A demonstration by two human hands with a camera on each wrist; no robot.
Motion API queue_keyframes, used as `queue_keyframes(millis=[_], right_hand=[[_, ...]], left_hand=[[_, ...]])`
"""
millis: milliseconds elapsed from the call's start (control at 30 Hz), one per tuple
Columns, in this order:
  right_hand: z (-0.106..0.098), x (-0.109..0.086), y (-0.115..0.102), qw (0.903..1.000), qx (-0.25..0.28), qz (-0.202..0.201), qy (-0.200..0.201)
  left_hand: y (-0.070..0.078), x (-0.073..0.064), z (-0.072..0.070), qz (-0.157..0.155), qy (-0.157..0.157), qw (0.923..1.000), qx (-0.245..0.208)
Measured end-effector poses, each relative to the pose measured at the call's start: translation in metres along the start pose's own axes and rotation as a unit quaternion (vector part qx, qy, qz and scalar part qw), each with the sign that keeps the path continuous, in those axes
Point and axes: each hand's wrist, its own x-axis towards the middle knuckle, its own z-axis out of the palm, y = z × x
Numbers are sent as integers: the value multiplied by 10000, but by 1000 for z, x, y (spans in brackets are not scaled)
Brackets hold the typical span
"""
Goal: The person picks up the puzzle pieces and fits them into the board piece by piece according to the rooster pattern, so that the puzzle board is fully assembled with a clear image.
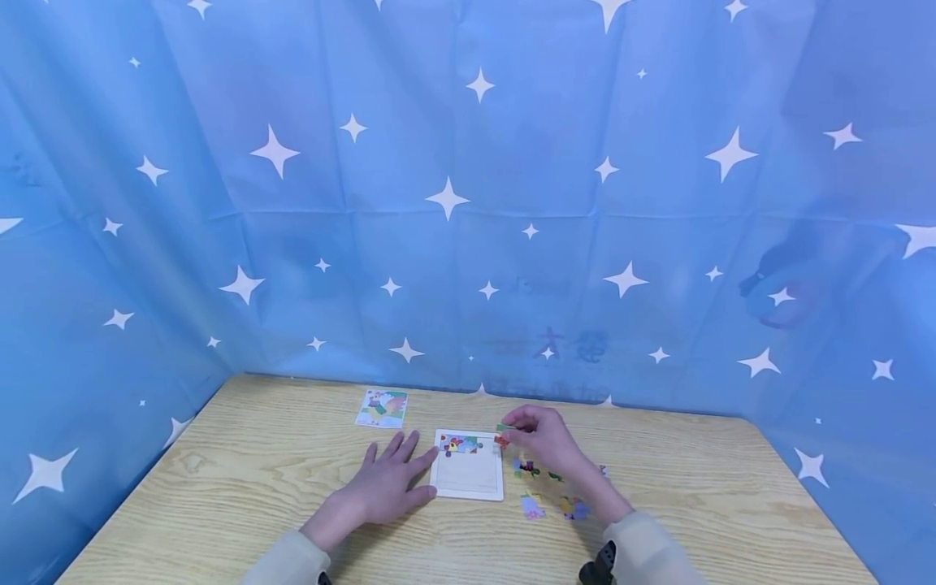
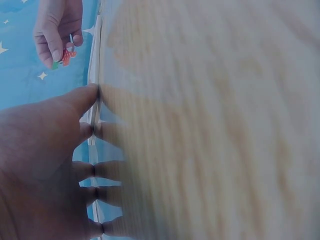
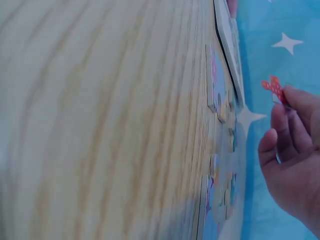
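Note:
A white puzzle tray (image 1: 468,481) lies flat on the table, with joined colourful pieces (image 1: 461,444) along its top left. My left hand (image 1: 390,481) rests spread beside the tray, thumb and index finger at its left edge. Over the tray's upper right corner, my right hand (image 1: 543,439) pinches a red and green puzzle piece (image 3: 275,89) between thumb and fingers, raised above the table. The same puzzle piece (image 2: 66,58) shows in the left wrist view, its green end by the thumb.
Several loose puzzle pieces (image 1: 532,507) lie right of the tray, some under the right forearm. A square picture card (image 1: 383,408) lies at the back left of the wooden table (image 1: 278,455). A blue curtain (image 1: 409,268) with white stars hangs behind the table.

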Motion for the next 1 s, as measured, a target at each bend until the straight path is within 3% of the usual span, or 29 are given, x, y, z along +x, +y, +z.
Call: queue_keyframes(millis=[233,1000], right_hand=[[4,0,-1,9997,-53,-130,-194],[14,-1,-2,9983,-163,-35,-551]], left_hand=[[-1,1,0,-6,-8,10000,-2],[0,0,-1,53,29,10000,-9]])
